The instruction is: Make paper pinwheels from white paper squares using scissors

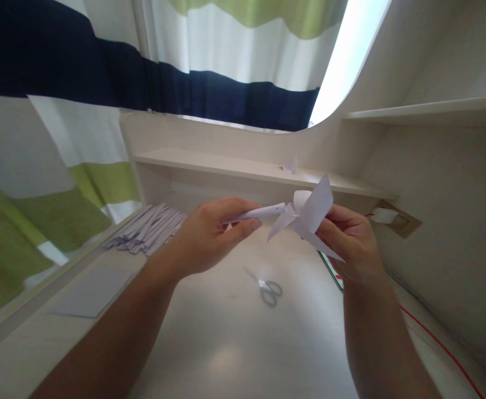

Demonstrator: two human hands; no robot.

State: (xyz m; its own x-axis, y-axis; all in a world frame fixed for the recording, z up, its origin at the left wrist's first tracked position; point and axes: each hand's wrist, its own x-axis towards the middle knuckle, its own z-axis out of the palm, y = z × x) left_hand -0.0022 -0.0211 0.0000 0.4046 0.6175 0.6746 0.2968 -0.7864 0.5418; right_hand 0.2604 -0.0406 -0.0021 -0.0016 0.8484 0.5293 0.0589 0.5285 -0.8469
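Right now, you are pinching a white paper tube [270,211] between the thumb and fingers of your left hand [221,235], with the tube's tip pointing right. Your right hand [348,241] is curling behind a white paper pinwheel [314,211]; its blades are hiding your fingertips, so I cannot tell whether they are pinching it. The pinwheel is sitting at the tube's tip, above the far part of the desk [230,354], though whether the two are joined is not clear. Below your hands, scissors [267,292] are lying on the desk, their blades pointing far left. On the far left, a pile of paper rolls [145,228] is resting, with flat paper [91,291] lying nearer. A small folded paper [290,165] is standing on the far shelf [209,162]. A red cord [442,339] is running along the right.
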